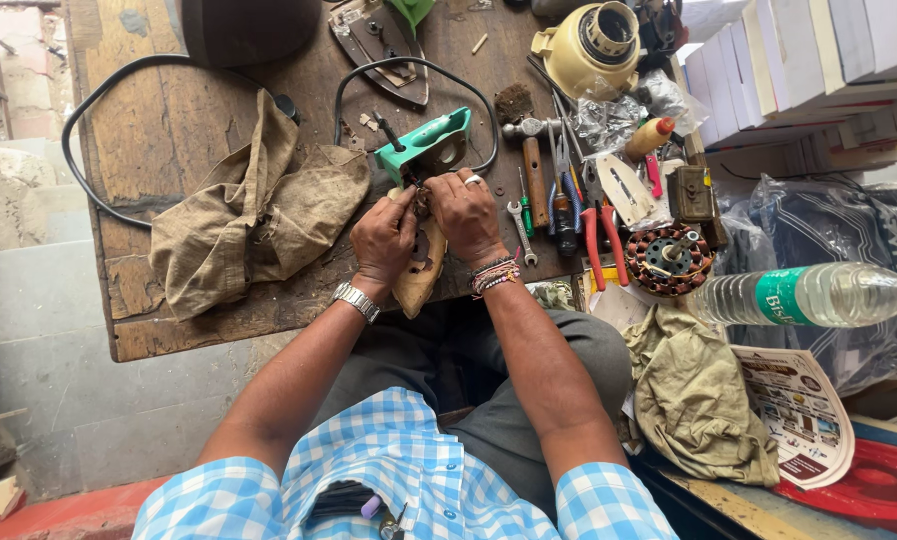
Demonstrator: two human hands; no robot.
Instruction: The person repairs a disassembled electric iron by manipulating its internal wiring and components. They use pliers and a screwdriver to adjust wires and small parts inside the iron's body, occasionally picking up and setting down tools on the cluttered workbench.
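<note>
Both the left hand (383,238) and right hand (466,215) have fingers closed on the opened electric iron (420,265) at the wooden bench (158,140) edge; it appears rigid, heavy, best gripped by its soleplate rim.

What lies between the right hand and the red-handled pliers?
In the head view, a small wrench and a blue-handled tool lie between the right hand and the pliers.
</note>
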